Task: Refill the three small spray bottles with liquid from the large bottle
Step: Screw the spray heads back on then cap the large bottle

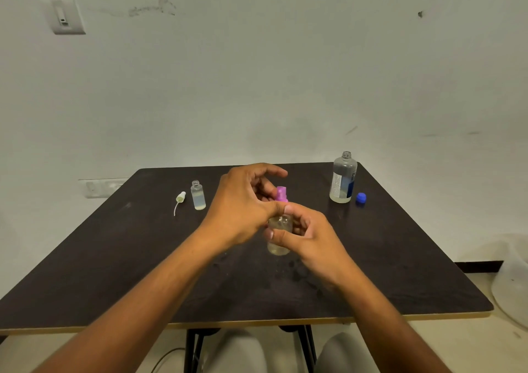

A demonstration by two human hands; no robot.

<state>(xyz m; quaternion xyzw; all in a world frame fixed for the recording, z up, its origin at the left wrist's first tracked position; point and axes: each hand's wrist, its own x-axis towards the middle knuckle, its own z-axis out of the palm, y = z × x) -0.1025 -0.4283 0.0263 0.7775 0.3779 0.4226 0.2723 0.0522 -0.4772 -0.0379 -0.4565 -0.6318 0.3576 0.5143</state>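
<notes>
The dark table [114, 272] was seen, with much free surface near its front edge. The large bottle [343, 178], uncapped, stood far right of the fingers, by the back edge. The small bottle [278, 245] was gripped by the right hand [310, 237]. Its pink sprayer [281, 194] was touched by the left hand [245, 204], fingers curled. An open small bottle [198, 195], white sprayer [180, 199] and blue cap [361, 198] lay apart.

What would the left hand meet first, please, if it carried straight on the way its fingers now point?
Probably the pink spray top just past the left hand; beyond that, perhaps the large bottle, though depth is unclear.
</notes>
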